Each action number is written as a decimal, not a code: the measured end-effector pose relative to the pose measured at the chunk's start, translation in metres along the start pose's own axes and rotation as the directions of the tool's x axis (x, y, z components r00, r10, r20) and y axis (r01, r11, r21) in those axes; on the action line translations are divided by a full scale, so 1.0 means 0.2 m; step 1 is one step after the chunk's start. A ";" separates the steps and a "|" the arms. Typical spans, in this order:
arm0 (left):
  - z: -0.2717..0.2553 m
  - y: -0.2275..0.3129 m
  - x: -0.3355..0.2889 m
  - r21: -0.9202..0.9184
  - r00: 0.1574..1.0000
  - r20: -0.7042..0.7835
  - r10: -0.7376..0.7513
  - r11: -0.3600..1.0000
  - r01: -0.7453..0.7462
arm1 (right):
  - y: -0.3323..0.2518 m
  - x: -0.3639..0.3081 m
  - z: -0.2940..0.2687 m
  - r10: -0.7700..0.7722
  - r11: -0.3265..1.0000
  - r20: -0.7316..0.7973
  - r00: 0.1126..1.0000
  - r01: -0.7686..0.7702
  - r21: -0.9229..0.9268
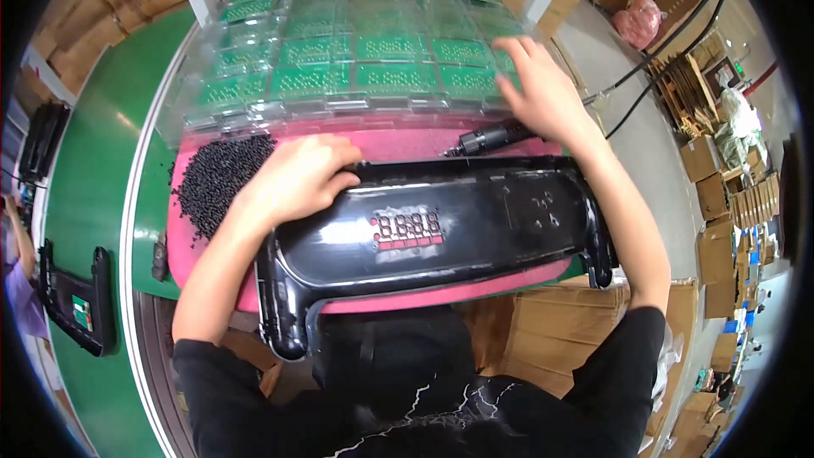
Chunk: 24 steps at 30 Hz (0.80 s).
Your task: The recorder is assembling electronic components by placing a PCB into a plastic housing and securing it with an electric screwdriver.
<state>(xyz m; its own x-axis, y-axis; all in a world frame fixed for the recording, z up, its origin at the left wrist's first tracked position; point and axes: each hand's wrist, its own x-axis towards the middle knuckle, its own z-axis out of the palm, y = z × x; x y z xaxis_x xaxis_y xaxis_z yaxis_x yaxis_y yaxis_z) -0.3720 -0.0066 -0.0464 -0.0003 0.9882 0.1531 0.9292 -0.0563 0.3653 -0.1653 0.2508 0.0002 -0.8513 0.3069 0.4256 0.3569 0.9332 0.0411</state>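
Note:
A long black plastic housing lies across the pink mat, its display cutouts near the middle and a leg at each end pointing toward me. My left hand grips its far edge, left of centre, with curled fingers. Beyond it, clear plastic trays hold rows of green circuit boards. Over their right side my right hand reaches with thumb and fingers apart, holding nothing I can see. Beneath that wrist lies a black electric screwdriver, partly hidden. Small black screws are heaped beside my left forearm.
To the left runs a green bench bearing another black housing with a green board in it. A person in purple is at the far left edge. Cardboard stands below the mat; dark cables hang at the right.

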 end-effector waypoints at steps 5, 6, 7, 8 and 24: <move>0.02 0.00 -0.02 -0.012 0.998 -0.064 -0.002 1.000 0.001 | 0.47 0.49 0.42 0.356 0.877 0.126 0.926 -0.284 -0.389; 0.03 0.00 -0.04 -0.020 0.997 -0.070 -0.015 1.000 0.014 | 0.51 0.55 0.47 0.409 0.856 0.165 0.897 -0.315 -0.409; 0.02 0.00 -0.06 -0.007 0.998 -0.061 -0.023 1.000 0.023 | 0.53 0.60 0.51 0.402 0.862 0.159 0.902 -0.314 -0.399; 0.02 -0.01 -0.07 -0.018 0.994 -0.107 -0.005 1.000 0.003 | 0.55 0.65 0.54 0.426 0.842 0.198 0.883 -0.307 -0.445; 0.03 0.02 -0.08 0.004 0.974 -0.197 -0.109 0.994 0.113 | 0.42 0.72 0.50 0.145 0.773 -0.065 0.987 -0.154 -0.616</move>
<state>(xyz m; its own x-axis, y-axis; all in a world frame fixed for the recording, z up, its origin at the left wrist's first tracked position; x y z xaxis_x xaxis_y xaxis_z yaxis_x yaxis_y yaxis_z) -0.3670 -0.0224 -0.0527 -0.1749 0.9409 0.2902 0.9249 0.0559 0.3762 -0.2956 0.3929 -0.0254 -0.7637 0.4257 0.4853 0.6438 0.5587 0.5229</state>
